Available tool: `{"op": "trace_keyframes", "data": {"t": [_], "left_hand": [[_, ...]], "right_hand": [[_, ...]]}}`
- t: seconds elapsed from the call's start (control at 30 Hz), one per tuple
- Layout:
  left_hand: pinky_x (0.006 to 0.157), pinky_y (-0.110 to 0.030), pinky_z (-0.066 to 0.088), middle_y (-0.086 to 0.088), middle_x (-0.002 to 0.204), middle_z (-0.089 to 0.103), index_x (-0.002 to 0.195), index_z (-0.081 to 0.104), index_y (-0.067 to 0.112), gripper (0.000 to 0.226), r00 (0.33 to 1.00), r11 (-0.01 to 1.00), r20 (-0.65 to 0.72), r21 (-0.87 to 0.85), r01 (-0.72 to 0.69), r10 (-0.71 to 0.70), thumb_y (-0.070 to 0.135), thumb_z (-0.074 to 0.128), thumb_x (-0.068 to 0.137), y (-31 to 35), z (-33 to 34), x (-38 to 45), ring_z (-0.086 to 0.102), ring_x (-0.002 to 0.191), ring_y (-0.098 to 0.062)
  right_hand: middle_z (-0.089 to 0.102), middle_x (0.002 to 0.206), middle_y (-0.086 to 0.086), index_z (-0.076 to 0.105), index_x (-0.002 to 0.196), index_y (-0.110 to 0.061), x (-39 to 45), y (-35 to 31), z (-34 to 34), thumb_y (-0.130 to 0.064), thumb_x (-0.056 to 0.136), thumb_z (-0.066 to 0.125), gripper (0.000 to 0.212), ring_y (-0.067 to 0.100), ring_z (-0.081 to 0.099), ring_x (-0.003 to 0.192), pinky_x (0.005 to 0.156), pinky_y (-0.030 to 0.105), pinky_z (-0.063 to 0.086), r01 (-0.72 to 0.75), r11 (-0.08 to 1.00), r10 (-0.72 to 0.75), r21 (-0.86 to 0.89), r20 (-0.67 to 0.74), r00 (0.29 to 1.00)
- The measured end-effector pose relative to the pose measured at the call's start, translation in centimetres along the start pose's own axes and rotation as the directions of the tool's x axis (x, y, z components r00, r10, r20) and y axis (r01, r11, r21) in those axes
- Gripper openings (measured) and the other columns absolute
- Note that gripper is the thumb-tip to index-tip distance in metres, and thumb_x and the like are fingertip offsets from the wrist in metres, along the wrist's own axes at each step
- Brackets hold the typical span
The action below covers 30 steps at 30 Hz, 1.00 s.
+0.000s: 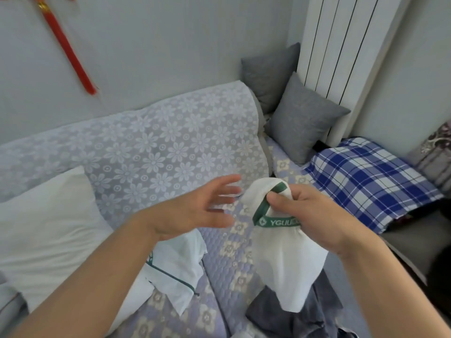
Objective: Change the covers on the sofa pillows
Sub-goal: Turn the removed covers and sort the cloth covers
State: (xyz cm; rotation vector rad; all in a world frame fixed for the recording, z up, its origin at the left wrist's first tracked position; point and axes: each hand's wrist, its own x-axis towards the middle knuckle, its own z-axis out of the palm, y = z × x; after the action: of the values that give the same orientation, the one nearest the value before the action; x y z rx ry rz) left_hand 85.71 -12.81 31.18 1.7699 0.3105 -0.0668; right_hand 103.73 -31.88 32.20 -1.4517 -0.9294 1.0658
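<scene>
A: What's nearest, down at six o'clock?

B: A crumpled grey cloth [292, 315] on the sofa seat [231, 252], likely a cover already taken off. At seven o'clock a folded white cover [170, 272] with green piping lies by the bare white pillow [48, 230].

A: And the step in hand?

B: Opening the fresh cover, I'd judge. Best to find the open edge along the green band, spread it with both hands, then feed a pillow corner in first so it doesn't bunch.

A: The hands?

B: The right hand [314, 215], at about three o'clock from centre, pinches the white cover [285, 259] at its green lettered band, fingers curled round the bunched top; the rest hangs free. The left hand [195, 208] holds nothing, fingers spread wide and slightly blurred, just beside the cover, not touching.

A: Farther off?

B: At two o'clock a blue checked pillow [371, 176], beyond it two grey pillows [300, 118] in the corner, by the white radiator [341, 45]
</scene>
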Motion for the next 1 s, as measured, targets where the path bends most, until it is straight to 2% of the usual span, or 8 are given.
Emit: {"op": "trace_keyframes", "data": {"t": [0.17,0.3,0.47,0.57,0.63,0.73,0.83,1.0], "left_hand": [[0.111,-0.042,0.044,-0.011,0.140,0.060,0.144,0.052,0.013,0.061,0.995,0.984,0.088,-0.173,-0.032,0.048,0.026,0.071,0.088,0.4,3.2,1.5,0.055,0.133,-0.029],[0.098,-0.039,0.053,-0.014,0.128,0.069,0.128,0.064,0.008,0.040,0.995,0.971,0.088,-0.229,0.072,-0.053,0.018,0.075,0.090,-0.2,2.6,0.8,0.066,0.117,-0.030],[0.092,-0.041,0.059,-0.005,0.110,0.077,0.115,0.073,0.011,0.034,0.925,0.932,0.147,0.153,0.327,-0.349,0.035,0.075,0.090,-2.6,1.8,-1.3,0.073,0.103,-0.028],[0.095,-0.045,0.057,-0.018,0.113,0.074,0.107,0.077,0.005,0.048,0.944,0.898,0.075,-0.291,0.329,-0.321,0.036,0.088,0.073,-5.4,1.8,-3.2,0.072,0.103,-0.032],[0.083,-0.043,0.060,-0.022,0.109,0.073,0.105,0.078,0.002,0.056,0.964,0.701,-0.040,-0.695,0.163,-0.263,0.027,0.097,0.059,-6.7,2.2,-4.3,0.073,0.096,-0.032],[0.072,-0.044,0.059,-0.021,0.105,0.073,0.112,0.074,-0.001,0.047,0.972,0.497,-0.102,-0.867,0.018,-0.213,0.018,0.088,0.071,-6.0,4.1,-4.4,0.073,0.088,-0.032],[0.066,-0.045,0.063,-0.022,0.103,0.072,0.113,0.072,-0.003,0.029,0.902,0.464,-0.205,-0.886,-0.005,-0.381,0.015,0.062,0.093,-4.2,6.0,-3.2,0.072,0.081,-0.031],[0.067,-0.043,0.063,-0.021,0.097,0.071,0.110,0.067,0.000,0.022,0.779,0.497,-0.350,-0.866,-0.057,-0.520,0.015,0.058,0.098,-3.2,7.2,-2.7,0.070,0.076,-0.029]], "right_hand": [[0.073,0.109,0.020,0.073,0.112,-0.005,0.1,-1.2,0.5,-0.031,0.096,0.052,0.037,0.033,0.071,0.100,0.087,0.041,0.057,0.025,0.999,-0.029,0.026,0.176,0.984],[0.074,0.110,0.020,0.073,0.109,-0.005,-0.7,-1.8,-1.5,-0.028,0.098,0.050,0.034,0.039,0.070,0.103,0.096,0.055,0.053,0.053,0.997,-0.051,0.052,-0.046,0.998],[0.077,0.100,0.012,0.074,0.098,-0.011,0.0,-1.7,-4.2,-0.022,0.101,0.051,0.026,0.024,0.074,0.088,0.075,0.037,0.062,0.118,0.946,0.011,0.302,-0.393,0.920],[0.076,0.091,0.008,0.068,0.098,-0.009,1.5,0.7,-6.1,-0.021,0.104,0.051,0.022,0.022,0.072,0.081,0.073,0.036,0.060,0.040,0.948,0.151,0.317,-0.556,0.817],[0.075,0.095,0.011,0.066,0.098,-0.010,2.7,3.7,-7.0,-0.024,0.104,0.053,0.021,0.027,0.070,0.085,0.085,0.049,0.058,-0.065,0.942,0.269,0.328,-0.628,0.730],[0.068,0.109,0.014,0.059,0.119,-0.010,3.7,7.9,-5.9,-0.030,0.104,0.049,0.027,0.034,0.065,0.098,0.091,0.053,0.054,-0.378,0.918,0.351,0.117,-0.682,0.641],[0.060,0.122,0.007,0.051,0.132,-0.015,2.7,9.0,-2.1,-0.032,0.103,0.050,0.034,0.027,0.057,0.111,0.086,0.039,0.048,-0.437,0.827,0.076,-0.352,-0.702,0.708],[0.065,0.080,-0.009,0.056,0.094,-0.032,-2.0,7.0,7.6,-0.038,0.090,0.068,0.015,0.009,0.063,0.068,0.060,0.023,0.048,0.023,0.933,-0.129,-0.360,-0.273,0.953]]}}
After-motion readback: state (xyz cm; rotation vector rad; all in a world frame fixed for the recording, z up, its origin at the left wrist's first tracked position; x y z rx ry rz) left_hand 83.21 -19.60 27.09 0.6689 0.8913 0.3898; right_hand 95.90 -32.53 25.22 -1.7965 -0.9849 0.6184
